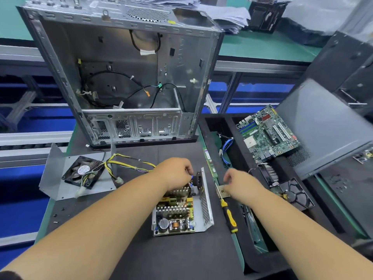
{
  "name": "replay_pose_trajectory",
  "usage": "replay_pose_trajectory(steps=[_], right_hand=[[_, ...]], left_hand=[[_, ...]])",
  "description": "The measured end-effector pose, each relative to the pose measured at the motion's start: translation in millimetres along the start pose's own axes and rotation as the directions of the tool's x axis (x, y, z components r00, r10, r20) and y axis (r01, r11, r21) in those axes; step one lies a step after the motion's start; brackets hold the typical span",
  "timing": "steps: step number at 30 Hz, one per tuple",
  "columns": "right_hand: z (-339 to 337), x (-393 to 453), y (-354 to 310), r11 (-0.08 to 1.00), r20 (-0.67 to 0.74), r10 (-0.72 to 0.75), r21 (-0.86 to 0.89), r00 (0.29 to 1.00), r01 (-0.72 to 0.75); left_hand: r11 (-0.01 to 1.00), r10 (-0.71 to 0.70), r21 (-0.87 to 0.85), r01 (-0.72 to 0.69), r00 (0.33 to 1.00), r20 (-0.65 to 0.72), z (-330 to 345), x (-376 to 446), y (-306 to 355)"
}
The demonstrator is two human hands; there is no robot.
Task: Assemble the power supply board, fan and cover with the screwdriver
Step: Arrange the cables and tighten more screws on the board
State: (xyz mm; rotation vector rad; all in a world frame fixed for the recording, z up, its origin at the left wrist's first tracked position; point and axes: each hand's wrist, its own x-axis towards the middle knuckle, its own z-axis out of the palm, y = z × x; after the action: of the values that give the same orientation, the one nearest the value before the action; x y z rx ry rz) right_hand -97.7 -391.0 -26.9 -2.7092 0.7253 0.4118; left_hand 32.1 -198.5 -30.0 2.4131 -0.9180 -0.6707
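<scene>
Black mat [141, 259] held one power supply board [177, 213], one fan [83, 171] on cover [54, 178], one screwdriver [229, 216]. Left hand [175, 172] pinched socket [196, 178] on board. Right hand [240, 186] pinched small metal piece [222, 191].

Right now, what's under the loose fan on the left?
The fan lies on a grey metal cover plate, itself on the black mat. Yellow and black wires cross its right edge. Whatever lies beneath the fan body itself is covered.
</scene>
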Motion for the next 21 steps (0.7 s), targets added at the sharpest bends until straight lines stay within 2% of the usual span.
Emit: replay_pose_trajectory(steps=[3, 8, 13, 16, 19, 21], right_hand=[[13, -3, 8, 0.994, 0.157, 0.086, -0.079, 0.984, -0.075], [23, -3, 6, 0.980, 0.186, 0.119, -0.178, 0.975, -0.086], [30, 0, 6, 0.978, 0.215, 0.137, -0.184, 0.967, -0.098], [23, 1, 1, 0.985, 0.142, 0.145, -0.116, 0.979, -0.129], [-1, 4, -13, 0.988, -0.052, 0.150, 0.038, 0.987, -0.148], [-20, 6, -29, 0.981, -0.182, 0.125, 0.167, 0.975, -0.095]], left_hand=[[0.997, -0.004, -0.078, -0.001, 0.998, -0.058, -9, -4, 1], [0.984, 0.019, -0.172, -0.043, 0.990, -0.138, -27, -17, -3], [0.961, 0.032, -0.262, -0.090, 0.976, -0.216, -35, -35, -14], [0.946, 0.045, -0.296, -0.132, 0.959, -0.281, -41, -49, -24], [0.927, 0.026, -0.340, -0.155, 0.934, -0.355, -50, -66, -36], [0.915, -0.005, -0.369, -0.165, 0.908, -0.419, -58, -81, -48]])
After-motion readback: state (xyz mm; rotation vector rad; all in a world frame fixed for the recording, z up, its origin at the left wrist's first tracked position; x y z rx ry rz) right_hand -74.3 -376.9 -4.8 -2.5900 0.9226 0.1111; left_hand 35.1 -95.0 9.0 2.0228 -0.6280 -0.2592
